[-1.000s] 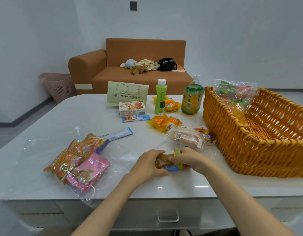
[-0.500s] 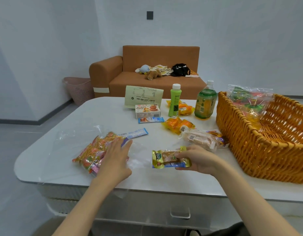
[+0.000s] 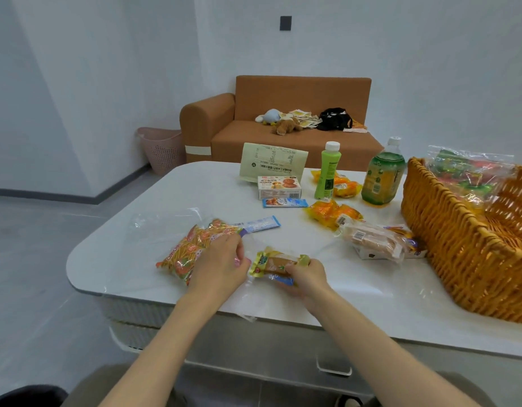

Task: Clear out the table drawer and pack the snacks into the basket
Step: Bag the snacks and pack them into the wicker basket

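At the near edge of the white worktop (image 3: 213, 189), the right hand (image 3: 308, 279) grips a yellow-green snack packet (image 3: 273, 263), its right end hidden under the fingers. The left hand (image 3: 217, 267) lies on a clear bag of orange snacks (image 3: 185, 252), fingers curled; any pinch unclear. Hands close, not touching. Wicker basket (image 3: 459, 254) at right, cut off by the frame edge. Brown sofa (image 3: 298, 142) behind.
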Available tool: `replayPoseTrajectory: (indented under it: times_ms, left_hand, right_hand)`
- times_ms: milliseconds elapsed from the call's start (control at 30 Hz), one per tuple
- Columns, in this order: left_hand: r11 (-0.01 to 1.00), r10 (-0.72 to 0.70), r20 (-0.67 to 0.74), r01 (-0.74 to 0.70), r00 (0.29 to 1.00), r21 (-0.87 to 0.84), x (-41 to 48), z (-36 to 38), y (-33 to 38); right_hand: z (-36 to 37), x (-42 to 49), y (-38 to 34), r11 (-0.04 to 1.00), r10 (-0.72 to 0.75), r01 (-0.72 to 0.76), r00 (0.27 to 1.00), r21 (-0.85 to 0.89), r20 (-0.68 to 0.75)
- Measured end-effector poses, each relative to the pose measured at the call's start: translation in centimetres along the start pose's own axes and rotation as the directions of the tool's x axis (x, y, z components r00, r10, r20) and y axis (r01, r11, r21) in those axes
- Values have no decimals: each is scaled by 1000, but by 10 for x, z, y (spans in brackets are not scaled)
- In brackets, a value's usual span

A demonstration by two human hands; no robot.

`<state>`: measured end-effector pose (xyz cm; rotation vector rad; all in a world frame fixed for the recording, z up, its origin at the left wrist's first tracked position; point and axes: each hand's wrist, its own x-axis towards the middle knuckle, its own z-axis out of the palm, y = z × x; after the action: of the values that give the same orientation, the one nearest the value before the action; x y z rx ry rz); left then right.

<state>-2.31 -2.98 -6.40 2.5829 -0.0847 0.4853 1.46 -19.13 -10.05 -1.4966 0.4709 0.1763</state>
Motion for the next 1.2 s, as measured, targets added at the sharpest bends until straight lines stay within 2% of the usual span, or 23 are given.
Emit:
replayPoseTrajectory:
  times_ms: [100, 200, 267, 400, 467, 567, 633, 733, 800, 867, 967, 1067, 1200]
  left_hand:
    - [1000, -16, 23, 16, 1000, -13, 4, 0, -3]
    - [1000, -4, 124, 3, 992, 7, 11, -3, -8]
    - [999, -8, 141, 3, 990, 37, 18, -7, -11]
    - [988, -66, 60, 74, 996, -139, 38, -13, -36]
    - [992, -64, 96, 74, 993, -105, 48, -10, -58]
    - [995, -102, 256, 103, 961, 9, 53, -3, -73]
    - [987, -127, 329, 88, 936, 131, 54, 1, -71]
    - [972, -132, 343, 54, 930, 228, 54, 2, -64]
    - [965, -161, 339, 76, 927, 250, 54, 4, -63]
    - [953, -187, 347, 85, 919, 290, 54, 6, -63]
    - [942, -200, 354, 81, 914, 324, 54, 8, -63]
    - [949, -199, 340, 95, 919, 301, 54, 7, -63]
    - [962, -208, 346, 127, 915, 243, 56, 6, -64]
  right_hand:
    - [16, 1, 14, 996, -59, 50, 989, -68, -133]
    - [23, 1, 14, 974, -169, 138, 971, -179, -170]
    - [24, 4, 11, 955, -218, 180, 965, -235, -144]
    - [17, 11, 1, 886, -211, 187, 977, -425, -11]
    - [11, 10, -5, 828, -224, 218, 973, -516, 51]
    - [2, 7, -7, 575, -379, 334, 918, -747, 118]
    - [-3, 6, -9, 409, -392, 357, 900, -840, 192]
    - [-7, 6, -10, 182, -373, 393, 876, -901, 306]
    - [-9, 4, -6, 106, -391, 442, 842, -891, 372]
    - [-9, 2, -2, 87, -396, 455, 832, -886, 388]
    - [-10, 3, 2, 120, -436, 407, 841, -905, 320]
    - [-6, 4, 1, 143, -483, 366, 837, -920, 258]
    - [6, 5, 2, 110, -533, 383, 801, -917, 271]
